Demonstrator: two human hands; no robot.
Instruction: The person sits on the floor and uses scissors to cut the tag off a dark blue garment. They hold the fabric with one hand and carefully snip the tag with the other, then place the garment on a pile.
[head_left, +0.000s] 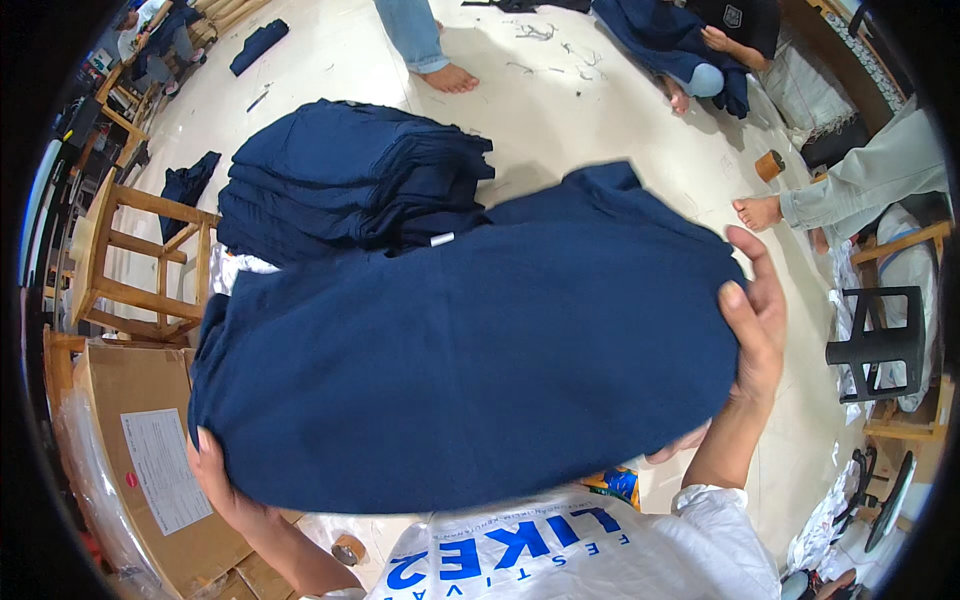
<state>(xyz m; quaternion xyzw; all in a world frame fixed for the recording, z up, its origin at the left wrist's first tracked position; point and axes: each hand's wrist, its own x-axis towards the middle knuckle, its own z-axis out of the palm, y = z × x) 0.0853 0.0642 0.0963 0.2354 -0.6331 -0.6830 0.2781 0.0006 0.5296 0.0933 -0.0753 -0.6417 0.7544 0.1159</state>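
Note:
A folded navy garment [470,360] stretches wide across the middle of the view, held up between my hands. A small white label [441,240] shows at its far edge. My left hand [212,475] grips the near left corner, thumb on top and fingers mostly hidden under the cloth. At the right end, my right hand [757,325] is closed round the edge, with the thumb lying on the upper face. Just beyond the garment is a thick stack of navy folded garments [350,165], partly covered by the one I hold.
A wooden stool [150,255] and a cardboard box [140,450] stand at left. To the right are a black plastic stool [880,345] and a person's bare foot [757,212]. Another bare foot [450,78] is beyond the stack. A seated person [735,40] handles navy cloth at far right.

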